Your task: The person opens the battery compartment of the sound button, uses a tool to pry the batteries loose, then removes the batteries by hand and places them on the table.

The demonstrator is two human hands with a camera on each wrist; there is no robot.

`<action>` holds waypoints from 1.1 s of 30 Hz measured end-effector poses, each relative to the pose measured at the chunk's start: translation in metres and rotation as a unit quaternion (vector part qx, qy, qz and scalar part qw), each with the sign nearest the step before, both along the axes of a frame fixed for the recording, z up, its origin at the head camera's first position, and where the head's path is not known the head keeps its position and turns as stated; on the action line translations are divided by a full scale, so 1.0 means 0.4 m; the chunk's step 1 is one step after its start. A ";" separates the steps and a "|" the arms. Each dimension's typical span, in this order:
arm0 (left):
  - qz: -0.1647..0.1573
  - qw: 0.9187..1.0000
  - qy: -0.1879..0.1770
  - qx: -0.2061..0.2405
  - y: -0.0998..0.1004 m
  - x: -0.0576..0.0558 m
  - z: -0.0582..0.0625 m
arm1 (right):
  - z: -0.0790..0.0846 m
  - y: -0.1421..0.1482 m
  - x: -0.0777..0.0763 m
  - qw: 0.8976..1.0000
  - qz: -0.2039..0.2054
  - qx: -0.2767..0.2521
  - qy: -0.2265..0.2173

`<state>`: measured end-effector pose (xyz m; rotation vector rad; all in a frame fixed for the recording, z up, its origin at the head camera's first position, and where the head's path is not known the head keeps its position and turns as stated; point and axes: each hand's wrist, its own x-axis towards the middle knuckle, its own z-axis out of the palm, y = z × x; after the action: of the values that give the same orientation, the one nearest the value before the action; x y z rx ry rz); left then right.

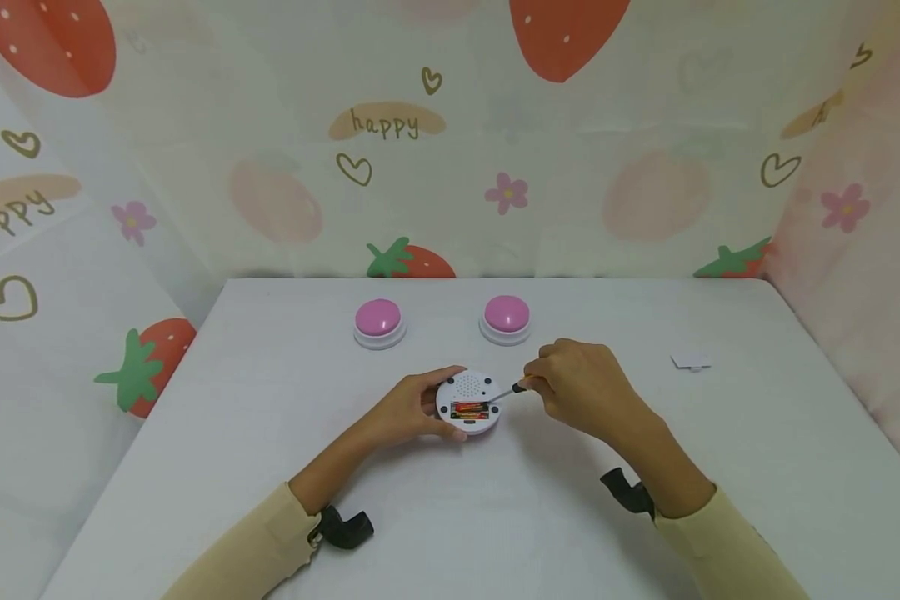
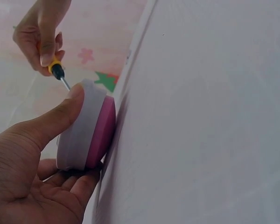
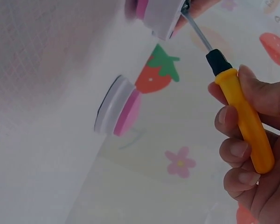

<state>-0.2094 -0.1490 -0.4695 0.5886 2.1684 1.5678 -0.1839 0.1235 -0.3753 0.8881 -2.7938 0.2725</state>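
Note:
Near the middle of the table, my left hand [image 1: 408, 410] grips a round white and pink push-button [image 1: 468, 385] by its sides. The button lies pink side down, its underside facing up with the battery compartment uncovered. Two red and black batteries [image 1: 469, 410] sit side by side in that compartment. My right hand [image 1: 581, 385] holds a screwdriver [image 3: 245, 116] with a yellow handle and black collar, fingers wrapped round the handle. Its metal shaft slants down to the left, the tip right at the compartment's right end. In the left wrist view, the pink dome [image 2: 101, 135] faces the table.
Two more pink-topped buttons stand upright behind the hands, one at the left [image 1: 378, 323] and one at the right [image 1: 506, 319]. A small white cover piece [image 1: 691, 362] lies on the right of the white table [image 1: 450, 533]. Patterned cloth [image 1: 450, 167] hangs behind.

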 end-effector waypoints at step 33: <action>-0.006 1.000 0.003 0.004 -0.001 -0.014 -0.012 | 0.073 0.006 0.080 0.996 0.079 -0.040 -0.009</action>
<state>-0.2149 -0.1494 -0.4741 0.6073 2.1598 1.5704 -0.1517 0.1258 -0.3461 1.0927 -2.7117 0.4160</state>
